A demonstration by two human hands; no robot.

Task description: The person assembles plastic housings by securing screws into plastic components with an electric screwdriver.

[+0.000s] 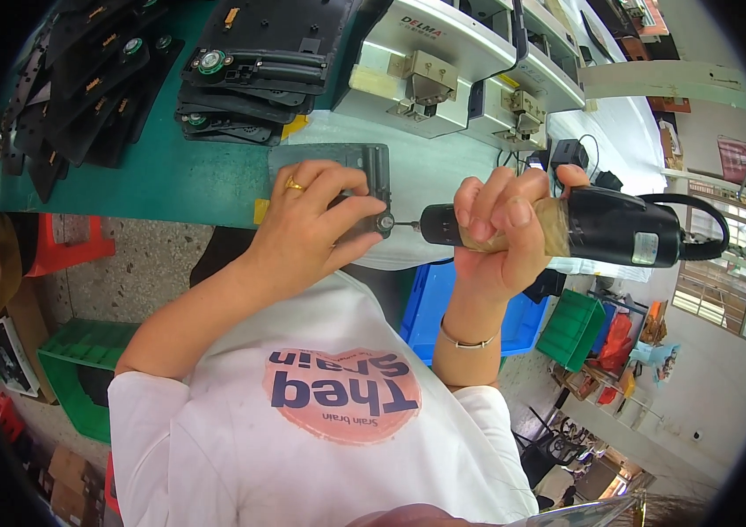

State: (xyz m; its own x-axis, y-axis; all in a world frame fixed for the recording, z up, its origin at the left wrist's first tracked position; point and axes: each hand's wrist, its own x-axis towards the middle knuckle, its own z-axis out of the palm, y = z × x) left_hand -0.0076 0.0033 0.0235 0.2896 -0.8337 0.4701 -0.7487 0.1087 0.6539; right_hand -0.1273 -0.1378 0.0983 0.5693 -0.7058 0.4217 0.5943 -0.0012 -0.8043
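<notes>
Electric screwdriver meeting a small grey plate at the near edge of the green worktop.

Behind the hands, at 11 o'clock, stacks of black moulded parts lie on the green worktop, more of them fanned out at 10 o'clock; at 1 o'clock stand pale grey bench machines with metal clamps, close behind the plate. Yellow tape tabs mark the worktop's edge. Below it sit a blue crate, green crates at 4 and 8 o'clock, and a red stool at 9. The left hand, a gold ring on it, is curled around the dark grey plate, thumb and fingers pinching its corner by a round fitting. The right hand is wrapped tightly around the black electric screwdriver, lying level, its bit touching that fitting.
</notes>
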